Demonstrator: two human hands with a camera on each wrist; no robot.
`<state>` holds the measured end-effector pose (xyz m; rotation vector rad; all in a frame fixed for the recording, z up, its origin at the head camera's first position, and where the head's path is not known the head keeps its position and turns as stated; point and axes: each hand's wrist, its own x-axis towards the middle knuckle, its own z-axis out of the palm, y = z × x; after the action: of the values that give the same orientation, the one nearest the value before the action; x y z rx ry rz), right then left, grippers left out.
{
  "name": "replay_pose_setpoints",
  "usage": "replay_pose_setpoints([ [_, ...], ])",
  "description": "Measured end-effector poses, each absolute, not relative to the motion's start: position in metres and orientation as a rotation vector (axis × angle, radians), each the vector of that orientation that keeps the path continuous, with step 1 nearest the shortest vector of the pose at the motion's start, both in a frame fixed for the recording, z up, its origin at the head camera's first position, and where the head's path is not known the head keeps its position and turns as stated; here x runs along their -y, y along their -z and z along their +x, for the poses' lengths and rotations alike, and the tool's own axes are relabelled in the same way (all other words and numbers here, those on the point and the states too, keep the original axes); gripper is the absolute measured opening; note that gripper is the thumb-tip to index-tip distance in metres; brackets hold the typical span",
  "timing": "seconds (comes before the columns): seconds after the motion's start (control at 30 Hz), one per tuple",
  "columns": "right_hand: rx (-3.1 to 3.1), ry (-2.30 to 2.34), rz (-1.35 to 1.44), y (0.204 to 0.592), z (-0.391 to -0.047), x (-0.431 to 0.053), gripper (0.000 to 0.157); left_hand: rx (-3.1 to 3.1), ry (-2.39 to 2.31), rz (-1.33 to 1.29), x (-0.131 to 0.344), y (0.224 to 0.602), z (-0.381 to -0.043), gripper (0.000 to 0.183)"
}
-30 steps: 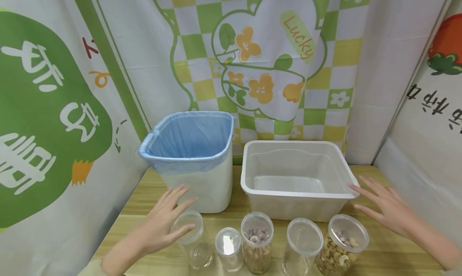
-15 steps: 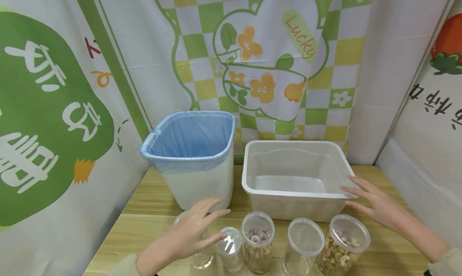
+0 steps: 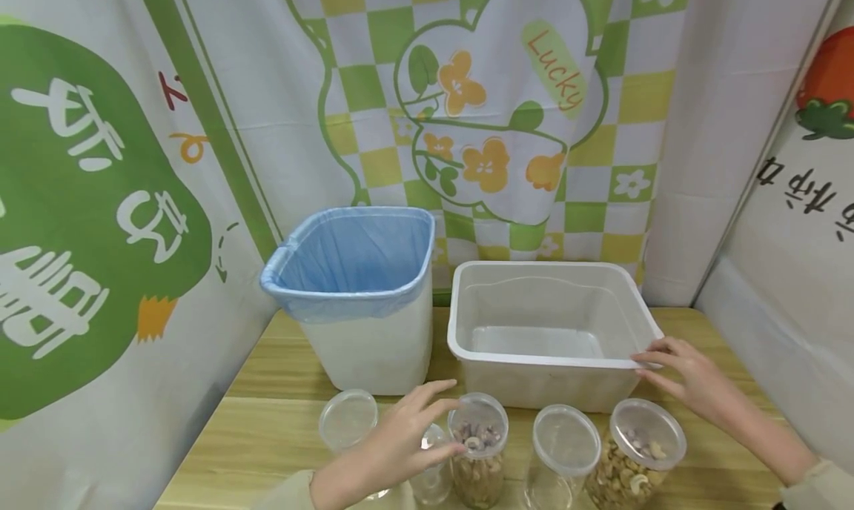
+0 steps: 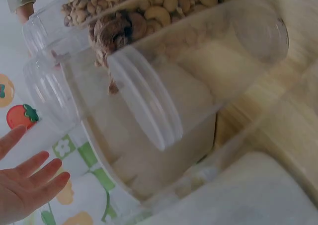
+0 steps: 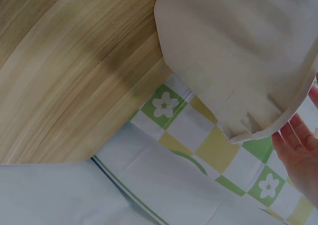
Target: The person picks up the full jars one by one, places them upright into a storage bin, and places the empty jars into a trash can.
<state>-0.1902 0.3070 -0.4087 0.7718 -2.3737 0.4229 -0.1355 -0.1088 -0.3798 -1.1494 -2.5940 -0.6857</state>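
Observation:
My left hand (image 3: 400, 443) hovers over the row of lidded clear jars, fingers spread, fingertips overlapping the lid of a jar of nuts (image 3: 479, 477) in the head view. Beneath it, a small empty jar (image 3: 432, 486) and a taller empty jar (image 3: 345, 417) are partly hidden. In the left wrist view the same hand (image 4: 27, 190) holds nothing. At the front right corner of the white plastic tub (image 3: 540, 380), my right hand (image 3: 690, 380) has its fingertips at the rim; the right wrist view shows its fingers (image 5: 298, 130) extended along that edge.
Right of the nut jar stand an empty jar (image 3: 565, 443) and a wide jar of cashews (image 3: 620, 477). A white bin (image 3: 380, 354) with a blue liner (image 3: 353, 258) stands at the back left of the wooden table (image 3: 260, 421). Printed curtains (image 3: 487, 124) enclose the back and sides.
My left hand has moved right and down, from beside the leftmost jar to over the small jar and nut jar. The right hand has shifted slightly left and come to the tub's corner.

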Motion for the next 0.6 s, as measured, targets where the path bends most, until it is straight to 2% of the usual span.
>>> replay_pose_setpoints([
  [0.43,2.276,-0.459,0.773,0.414,-0.194,-0.307,0.017,2.609,0.911,-1.072,0.086,0.406,-0.138,0.056],
  [0.6,2.29,-0.475,0.747,0.414,-0.193,-0.306,0.019,2.638,1.019,-1.038,0.083,0.412,-0.139,0.058],
])
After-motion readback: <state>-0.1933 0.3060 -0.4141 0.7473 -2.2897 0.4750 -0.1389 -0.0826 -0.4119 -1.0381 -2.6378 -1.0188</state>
